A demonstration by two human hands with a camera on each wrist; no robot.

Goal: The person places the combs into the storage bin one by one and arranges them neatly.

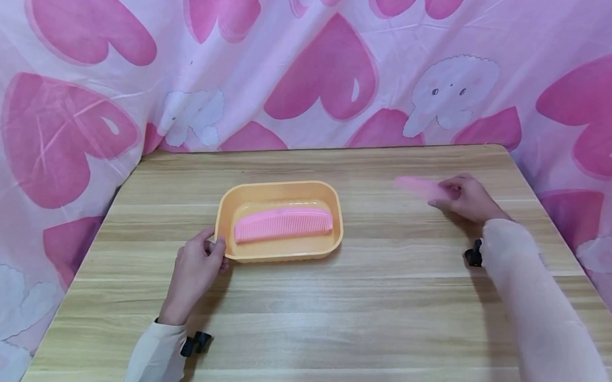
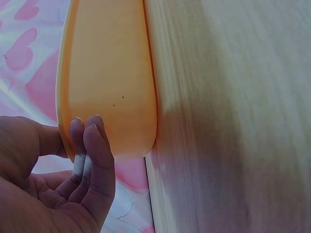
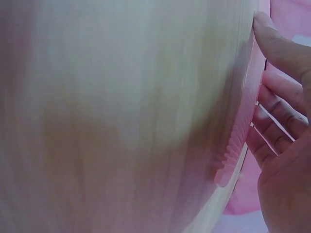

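Observation:
A shallow orange plastic tray stands on the wooden table, a pink comb lying inside it with teeth toward the front. My left hand grips the tray's left end, thumb at the rim. Seen from the left wrist, the fingers are bent against the tray's outer wall. Out to the right, my right hand pinches a second pink comb, blurred in the head view. The right wrist view shows this comb close over the tabletop, its teeth facing the wood.
The wood-grain table ends at a back edge against a pink curtain printed with hearts and white animals. More curtain hangs along the left and right sides. Small black clips sit at both wrists.

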